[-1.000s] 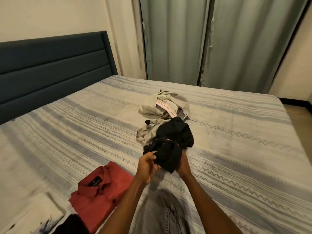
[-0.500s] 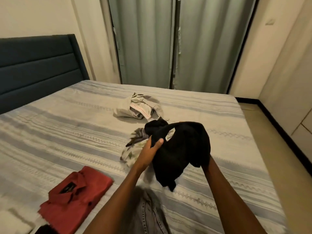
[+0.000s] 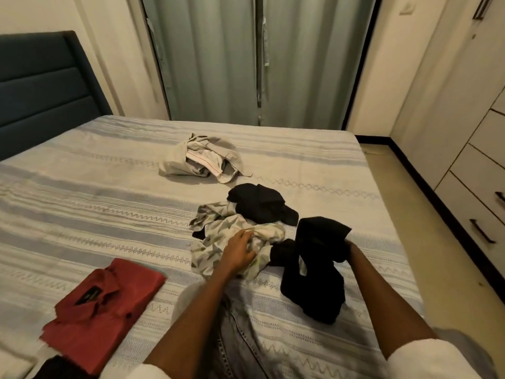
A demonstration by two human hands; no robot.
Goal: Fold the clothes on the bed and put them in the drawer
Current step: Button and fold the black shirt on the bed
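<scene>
Head view: the black garment hangs bunched from the right hand, whose grip is clenched on its upper folds at about 3 o'clock of the clothes pile, its lower end drooping onto the bed. It looks light and limp, likely to slump whichever way it is lifted, so I would take it by a hem or the shoulder seams and shake it flat before folding. The left hand rests on the patterned cloth at the pile's middle, fingers loosely curled over a ridge of fabric; whether it pinches it I cannot tell. That cloth seems thin and crumpled, easy to drag. Counting loose pieces: one black garment in hand, one patterned cloth, one more black piece at 12 o'clock of the pile, one beige heap farther toward 11. Folded: one red shirt at 8 o'clock. One denim piece lies nearest the person. Drawers stand at 3 o'clock; at least three fronts show.
</scene>
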